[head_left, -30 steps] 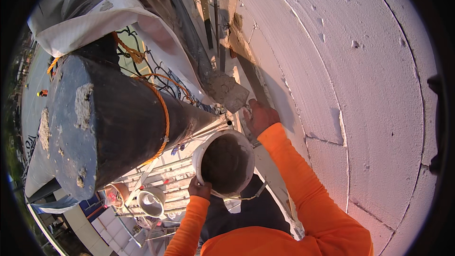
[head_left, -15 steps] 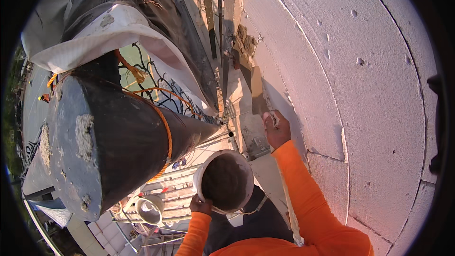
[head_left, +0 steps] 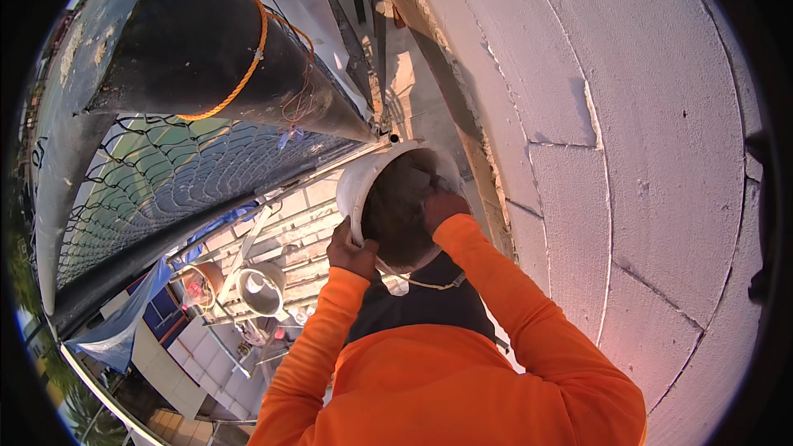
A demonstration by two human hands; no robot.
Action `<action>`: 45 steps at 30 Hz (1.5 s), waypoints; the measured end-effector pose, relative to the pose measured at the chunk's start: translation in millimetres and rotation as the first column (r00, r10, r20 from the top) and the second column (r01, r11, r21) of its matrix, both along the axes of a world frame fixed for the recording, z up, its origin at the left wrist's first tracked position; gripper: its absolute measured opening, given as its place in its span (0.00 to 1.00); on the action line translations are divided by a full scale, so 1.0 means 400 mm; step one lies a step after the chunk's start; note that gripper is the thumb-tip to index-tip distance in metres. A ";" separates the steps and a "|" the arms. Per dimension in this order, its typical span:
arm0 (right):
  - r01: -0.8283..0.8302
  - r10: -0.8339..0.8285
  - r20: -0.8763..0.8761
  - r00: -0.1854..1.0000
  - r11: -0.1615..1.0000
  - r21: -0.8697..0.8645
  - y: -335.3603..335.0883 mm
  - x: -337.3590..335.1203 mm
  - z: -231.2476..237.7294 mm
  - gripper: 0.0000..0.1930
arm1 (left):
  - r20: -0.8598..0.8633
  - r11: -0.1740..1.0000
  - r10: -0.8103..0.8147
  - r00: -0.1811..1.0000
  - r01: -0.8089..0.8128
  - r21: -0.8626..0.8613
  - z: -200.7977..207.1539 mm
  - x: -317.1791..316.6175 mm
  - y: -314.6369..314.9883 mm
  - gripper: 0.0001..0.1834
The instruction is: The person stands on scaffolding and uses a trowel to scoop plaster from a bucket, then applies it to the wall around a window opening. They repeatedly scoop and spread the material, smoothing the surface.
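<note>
My left hand [head_left: 351,249] grips the near left rim of a white helmet-shaped bowl [head_left: 363,186] with dark contents, held up in front of my chest; a thin strap hangs below it. My right hand [head_left: 442,206] reaches over the bowl's right rim, with curled fingers dipped into the dark inside. Whatever those fingers hold is hidden in the bowl. Both arms wear orange sleeves. The bowl hangs close to the rough edge of a white block wall [head_left: 578,74] on my right.
A thick black pipe [head_left: 206,49] bound with orange rope slants across the upper left, over chain-link mesh [head_left: 182,173]. Far below lie scaffold planks, a pale bucket [head_left: 260,291] and a blue tarp [head_left: 124,326]. The wall's joint gap [head_left: 479,140] runs down beside the bowl.
My right hand has left the wall joint and come down into the bowl. The bowl has risen, and the view has tilted up past the pipe.
</note>
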State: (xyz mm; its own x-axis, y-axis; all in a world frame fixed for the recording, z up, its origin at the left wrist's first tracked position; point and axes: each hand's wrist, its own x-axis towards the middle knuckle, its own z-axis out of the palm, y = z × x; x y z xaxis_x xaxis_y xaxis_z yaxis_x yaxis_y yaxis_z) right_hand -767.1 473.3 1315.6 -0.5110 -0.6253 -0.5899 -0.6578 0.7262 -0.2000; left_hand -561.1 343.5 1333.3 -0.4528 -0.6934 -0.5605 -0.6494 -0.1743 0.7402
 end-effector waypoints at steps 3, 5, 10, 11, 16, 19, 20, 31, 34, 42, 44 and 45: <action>0.054 -0.056 -0.005 0.998 0.979 -0.197 0.013 0.042 0.031 0.11 | -0.060 0.987 0.103 0.993 -0.095 0.130 0.014 0.001 -0.008 0.34; 0.064 -0.074 -0.025 0.997 0.960 -0.274 0.062 0.054 0.053 0.10 | -0.011 0.972 0.137 0.990 -0.132 0.196 0.014 0.004 -0.016 0.29; -0.015 -0.036 -0.114 0.993 0.907 -0.421 0.112 0.026 0.012 0.13 | -0.002 0.991 0.089 0.996 -0.088 0.098 -0.023 0.013 -0.025 0.20; 0.003 -0.041 -0.094 0.995 0.929 -0.370 0.108 0.015 0.003 0.13 | -0.010 0.991 0.095 0.995 -0.094 0.091 -0.038 0.013 -0.027 0.20; 0.070 -0.085 -0.039 0.996 0.953 -0.295 0.050 -0.063 0.058 0.15 | 0.066 0.992 0.102 0.993 -0.107 0.071 -0.111 0.032 -0.031 0.20; 0.121 -0.135 -0.023 0.991 0.942 -0.313 -0.029 -0.124 0.118 0.17 | 0.053 0.983 0.156 0.986 -0.160 0.090 -0.137 0.043 -0.034 0.19; 0.122 -0.133 -0.023 0.991 0.953 -0.276 -0.071 -0.152 0.122 0.18 | 0.087 0.988 0.133 0.987 -0.140 0.072 -0.140 0.047 -0.035 0.20; 0.584 -0.163 0.844 0.510 0.787 -0.201 -0.364 -0.568 -0.104 0.18 | 0.234 0.991 0.135 0.963 -0.135 -0.013 -0.200 0.103 -0.023 0.24; 0.681 -0.540 0.415 0.732 0.584 -0.442 -0.420 -0.661 -0.203 0.26 | 0.235 0.988 0.150 0.960 -0.151 -0.016 -0.219 0.106 -0.012 0.23; 0.652 -0.593 0.308 0.744 0.545 -0.527 -0.188 -0.436 -0.097 0.31 | 0.232 0.995 0.098 0.968 -0.103 0.010 -0.198 0.052 -0.014 0.19; 0.570 -0.524 0.231 0.820 0.702 -0.427 -0.111 -0.366 -0.013 0.27 | 0.222 0.993 0.099 0.970 -0.112 0.047 -0.190 0.030 -0.017 0.19; 0.554 -0.496 0.248 0.832 0.767 -0.324 -0.070 -0.337 0.024 0.27 | 0.180 0.990 0.127 0.975 -0.137 0.046 -0.185 0.023 -0.019 0.19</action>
State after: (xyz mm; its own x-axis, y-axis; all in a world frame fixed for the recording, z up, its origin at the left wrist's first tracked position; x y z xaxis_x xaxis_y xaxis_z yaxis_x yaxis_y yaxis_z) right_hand -901.8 445.1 1325.2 -0.7543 -0.4659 -0.4626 -0.1390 0.8019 -0.5810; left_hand -552.1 335.8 1259.3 -0.2498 -0.7047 -0.6641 -0.7374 -0.3061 0.6021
